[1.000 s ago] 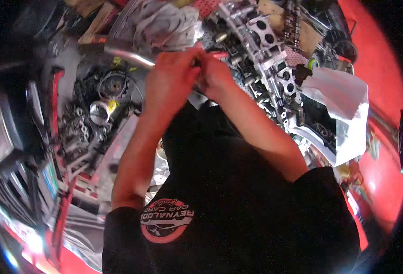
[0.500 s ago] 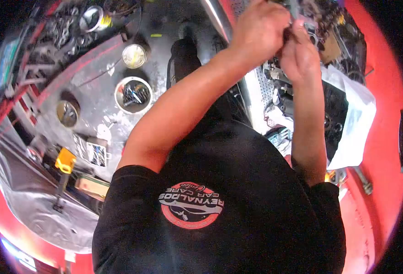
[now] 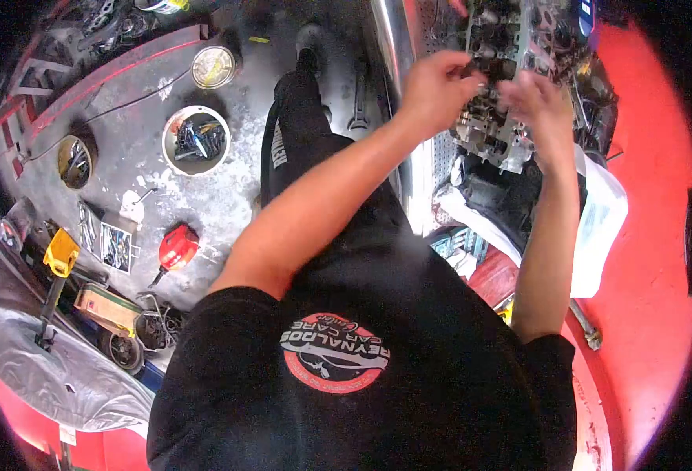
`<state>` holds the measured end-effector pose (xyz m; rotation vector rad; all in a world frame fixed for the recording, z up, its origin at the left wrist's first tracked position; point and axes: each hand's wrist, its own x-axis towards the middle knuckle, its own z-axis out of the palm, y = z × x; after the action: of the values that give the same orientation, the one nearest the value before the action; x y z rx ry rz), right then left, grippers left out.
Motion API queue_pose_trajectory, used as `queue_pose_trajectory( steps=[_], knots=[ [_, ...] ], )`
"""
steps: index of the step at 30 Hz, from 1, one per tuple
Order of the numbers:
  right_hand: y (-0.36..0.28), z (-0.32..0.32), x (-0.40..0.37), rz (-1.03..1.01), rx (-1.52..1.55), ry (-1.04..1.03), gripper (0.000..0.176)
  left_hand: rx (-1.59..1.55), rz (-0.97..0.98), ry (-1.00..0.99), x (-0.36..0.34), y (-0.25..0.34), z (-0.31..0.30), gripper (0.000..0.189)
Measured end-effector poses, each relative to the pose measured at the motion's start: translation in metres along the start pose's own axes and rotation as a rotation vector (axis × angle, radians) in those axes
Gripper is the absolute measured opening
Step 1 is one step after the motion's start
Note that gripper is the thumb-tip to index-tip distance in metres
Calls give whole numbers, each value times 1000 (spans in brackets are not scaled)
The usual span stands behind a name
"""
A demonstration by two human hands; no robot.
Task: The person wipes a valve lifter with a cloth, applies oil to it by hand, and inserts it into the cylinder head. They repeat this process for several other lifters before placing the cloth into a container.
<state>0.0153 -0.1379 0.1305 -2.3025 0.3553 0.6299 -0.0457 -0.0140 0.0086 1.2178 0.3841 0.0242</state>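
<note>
My left hand (image 3: 438,93) hovers at the near left edge of an engine cylinder head (image 3: 493,39), its fingers curled in a pinch. A small dark thing shows at the fingertips, and I cannot tell what it is. My right hand (image 3: 548,118) is held over the right side of the metal head, somewhat blurred, with its fingers loosely apart and no object visible in them. A gap separates the two hands, and metal engine parts show through it. Beneath my right forearm lies a black engine cover or housing (image 3: 491,196).
To the left, on the grey floor, stand a white bucket of tools (image 3: 167,145), a smaller can (image 3: 67,174) and a round lid (image 3: 214,67). A red tool (image 3: 178,246) and a yellow-topped stand (image 3: 62,250) are lower. A shiny metal bar (image 3: 397,71) runs beside my leg.
My hands were together over the engine and have come apart, both moving nearer to my body. The view has shifted, bringing more of the cylinder head and the red tool into sight.
</note>
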Motion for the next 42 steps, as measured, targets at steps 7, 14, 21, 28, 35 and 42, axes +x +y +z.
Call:
queue_pose_trajectory(
  steps=[7, 14, 21, 28, 35, 42],
  knots=[
    [144, -86, 59, 27, -162, 571, 63, -99, -551, 25, -27, -98, 5, 24],
    [162, -70, 69, 361, 439, 204, 77, -73, -573, 112, -22, -140, 36, 23],
    [188, -73, 74, 254, 575, 22, 61, 76, -572, 105, -14, -132, 20, 26],
    [202, -77, 81, 88, 599, -62, 40, 18, -641, 178, -14, -146, 21, 30],
    [207, -71, 85, 121, 666, 2, 42, -210, -518, 155, -7, -149, 63, 22],
    [199, -68, 83, 118, 588, 49, 46, 150, -301, 205, 3, -128, 91, 17]
  ],
)
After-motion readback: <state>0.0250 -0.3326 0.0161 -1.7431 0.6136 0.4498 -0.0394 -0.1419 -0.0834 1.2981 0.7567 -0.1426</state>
